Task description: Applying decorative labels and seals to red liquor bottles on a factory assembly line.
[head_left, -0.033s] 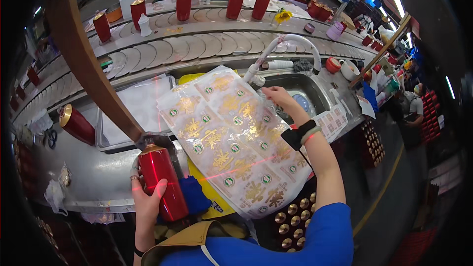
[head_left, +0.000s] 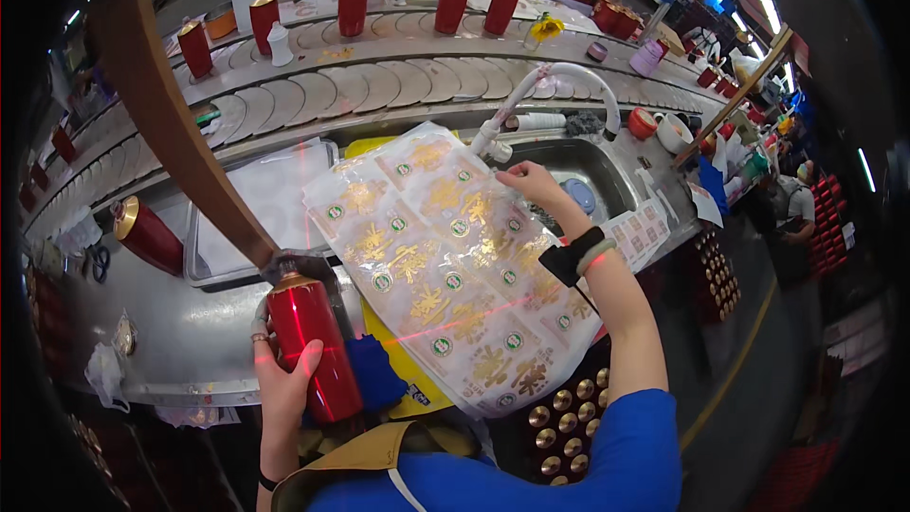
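My left hand (head_left: pixel 284 374) is wrapped round a glossy red bottle (head_left: pixel 313 346) with a gold neck, which leans slightly beside the foot of a brown wooden post. A large white decal sheet (head_left: pixel 445 275), printed with gold characters and round green emblems, slopes down from the sink area toward me. At its upper right edge, my right hand (head_left: pixel 533 185) has thumb and fingers pinched together on the sheet's margin; the exact grip is small and partly hidden. Under the sheet lies something yellow (head_left: pixel 389 346), and a blue cloth (head_left: pixel 374 372) is next to the bottle.
The wooden post (head_left: pixel 190 133) slants across the left. Behind the sheet stand a white curved faucet (head_left: pixel 545 85) and a steel sink (head_left: pixel 607 175). Another red bottle (head_left: pixel 147 235) tilts at left. Beyond, a plated conveyor (head_left: pixel 379 85) runs across, near more red bottles (head_left: pixel 353 5).
My right hand has shifted slightly left and up, to the sheet's upper right edge. The left hand and the red bottle stay nearly in place.
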`<state>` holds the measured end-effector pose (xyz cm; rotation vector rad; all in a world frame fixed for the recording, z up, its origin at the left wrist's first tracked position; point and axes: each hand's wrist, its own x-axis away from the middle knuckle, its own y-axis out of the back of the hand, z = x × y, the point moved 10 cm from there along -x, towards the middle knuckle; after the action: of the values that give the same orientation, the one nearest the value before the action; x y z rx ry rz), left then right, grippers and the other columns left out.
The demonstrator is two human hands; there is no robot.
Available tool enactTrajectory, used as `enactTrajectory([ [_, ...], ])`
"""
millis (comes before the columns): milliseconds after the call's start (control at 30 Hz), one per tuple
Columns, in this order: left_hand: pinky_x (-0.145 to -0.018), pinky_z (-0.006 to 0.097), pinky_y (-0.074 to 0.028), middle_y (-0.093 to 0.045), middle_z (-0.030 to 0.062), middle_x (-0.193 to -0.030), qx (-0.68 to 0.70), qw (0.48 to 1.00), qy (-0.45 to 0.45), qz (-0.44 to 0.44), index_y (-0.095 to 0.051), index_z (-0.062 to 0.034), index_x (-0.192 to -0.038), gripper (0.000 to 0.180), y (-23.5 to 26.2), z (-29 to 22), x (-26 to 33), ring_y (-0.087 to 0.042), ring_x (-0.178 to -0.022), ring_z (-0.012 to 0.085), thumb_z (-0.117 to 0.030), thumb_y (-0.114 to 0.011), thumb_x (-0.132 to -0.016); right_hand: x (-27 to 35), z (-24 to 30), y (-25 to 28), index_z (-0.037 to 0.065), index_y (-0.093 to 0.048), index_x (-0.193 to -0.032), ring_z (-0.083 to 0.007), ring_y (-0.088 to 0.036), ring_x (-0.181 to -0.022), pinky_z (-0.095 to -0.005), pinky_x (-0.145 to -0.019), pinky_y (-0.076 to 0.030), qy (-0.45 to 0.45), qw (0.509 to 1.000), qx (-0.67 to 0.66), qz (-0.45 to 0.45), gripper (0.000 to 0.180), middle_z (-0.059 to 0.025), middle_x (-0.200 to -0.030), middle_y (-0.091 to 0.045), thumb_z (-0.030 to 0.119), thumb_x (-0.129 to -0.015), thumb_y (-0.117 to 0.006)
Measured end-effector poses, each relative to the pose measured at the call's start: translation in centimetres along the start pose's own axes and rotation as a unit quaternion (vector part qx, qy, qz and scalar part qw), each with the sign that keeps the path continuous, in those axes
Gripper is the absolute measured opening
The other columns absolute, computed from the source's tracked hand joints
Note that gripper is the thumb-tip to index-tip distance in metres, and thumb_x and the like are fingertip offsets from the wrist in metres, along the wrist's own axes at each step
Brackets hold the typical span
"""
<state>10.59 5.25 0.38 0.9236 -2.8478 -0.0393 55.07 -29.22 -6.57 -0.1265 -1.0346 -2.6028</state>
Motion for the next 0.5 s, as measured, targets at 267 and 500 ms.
enactTrajectory([
  [267,-0.088,0.034,-0.06,-0.057,0.0139,-0.128,0.04,0.998,-0.001,0.042,-0.032,-0.0047,-0.157,0.084,-1.5,-0.3,-1.0,-0.065,-0.111,0.0209,-0.009,-0.079,-0.088,-2.1,-3.6,0.5,-0.013,-0.067,-0.118,-0.0278,-0.072,-0.094,-0.0381,-0.079,-0.056,-0.047,0.993,0.103,0.042,0.081,-0.0217,-0.109,-0.073,0.045,-0.068,-0.093],
  [500,-0.088,0.034,-0.06,-0.059,0.0143,-0.126,0.025,1.0,-0.002,0.019,-0.033,-0.0042,-0.156,0.082,-0.3,-0.1,-0.6,-0.066,-0.11,0.0213,-0.01,-0.079,-0.088,0.7,0.5,-2.5,-0.014,-0.048,-0.144,-0.0308,-0.072,-0.099,-0.0409,-0.085,-0.057,-0.092,0.991,0.065,0.073,0.107,-0.0246,-0.125,-0.068,0.047,-0.069,-0.094],
])
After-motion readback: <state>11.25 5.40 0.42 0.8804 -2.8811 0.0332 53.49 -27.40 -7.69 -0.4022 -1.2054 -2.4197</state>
